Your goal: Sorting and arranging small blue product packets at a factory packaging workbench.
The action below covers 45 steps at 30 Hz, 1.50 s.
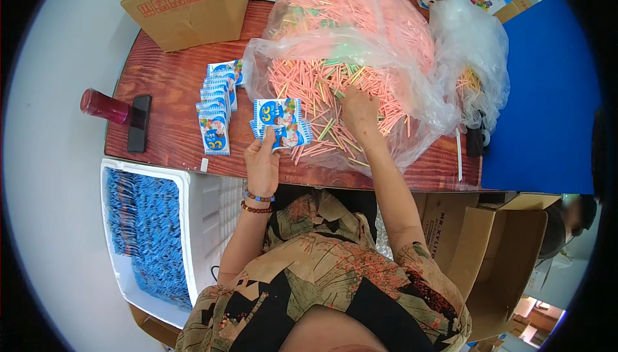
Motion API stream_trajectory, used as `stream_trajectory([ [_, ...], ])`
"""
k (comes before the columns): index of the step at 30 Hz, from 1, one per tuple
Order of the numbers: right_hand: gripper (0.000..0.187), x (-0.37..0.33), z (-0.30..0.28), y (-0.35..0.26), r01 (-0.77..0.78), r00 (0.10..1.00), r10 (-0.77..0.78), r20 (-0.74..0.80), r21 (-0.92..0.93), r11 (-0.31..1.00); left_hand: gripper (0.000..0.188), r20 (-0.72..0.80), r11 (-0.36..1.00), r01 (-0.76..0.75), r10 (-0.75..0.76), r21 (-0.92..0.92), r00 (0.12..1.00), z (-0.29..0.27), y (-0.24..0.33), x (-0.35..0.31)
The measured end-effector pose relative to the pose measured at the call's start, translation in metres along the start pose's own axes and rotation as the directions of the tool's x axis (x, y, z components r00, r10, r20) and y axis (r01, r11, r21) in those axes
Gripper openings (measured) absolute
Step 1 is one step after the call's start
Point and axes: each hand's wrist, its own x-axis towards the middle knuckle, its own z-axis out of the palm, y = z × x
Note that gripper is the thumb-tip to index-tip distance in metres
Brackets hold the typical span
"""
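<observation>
My left hand point(262, 164) is closed on a couple of blue-and-white packets point(278, 115), thumb on top, above the table near its front edge. My right hand point(360, 115) reaches into a loose heap of thin pink sticks point(302, 85), with some green and yellow ones among them. Its fingers are bent down into the heap, and whatever they hold is hidden. The sticks spill from the mouth of a large clear plastic bag point(412, 117). Left of my left hand, an overlapping row of similar packets point(214, 134) lies on the table.
A cardboard box point(187, 14) stands at the back left of the red-brown table point(174, 72). Nearer are a phone point(139, 123) and a reddish bottle point(105, 106). A white foam box point(188, 223) of blue packets sits lower left, an open carton point(505, 258) lower right. Another plastic bag point(473, 49) lies right.
</observation>
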Motion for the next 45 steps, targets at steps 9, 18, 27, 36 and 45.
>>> stream_trajectory([
  [9,0.014,0.008,0.013,-0.010,0.111,0.980,-0.151,-0.132,-0.273,0.956,0.015,0.000,1.000,0.001,-0.001,0.014,1.000,0.005,0.001,-0.001],
  [18,0.015,0.012,-0.010,0.023,0.035,0.994,-0.056,0.090,0.219,0.975,0.017,0.000,1.000,-0.010,0.010,0.000,1.000,0.005,0.005,-0.001],
  [27,0.013,-0.010,0.014,0.023,-0.082,0.994,0.051,0.096,0.972,-0.219,0.024,0.037,1.000,-0.002,0.001,0.025,0.999,-0.006,-0.006,0.006],
  [36,0.010,-0.026,0.029,0.000,0.001,0.994,0.103,-0.049,0.908,0.418,0.013,-0.021,1.000,0.027,-0.027,-0.002,0.999,0.016,-0.003,-0.003],
  [45,0.016,-0.035,0.041,-0.010,0.348,0.937,-0.218,-0.272,0.729,0.589,0.012,-0.021,0.998,0.059,-0.059,-0.027,0.998,0.014,-0.004,-0.003],
])
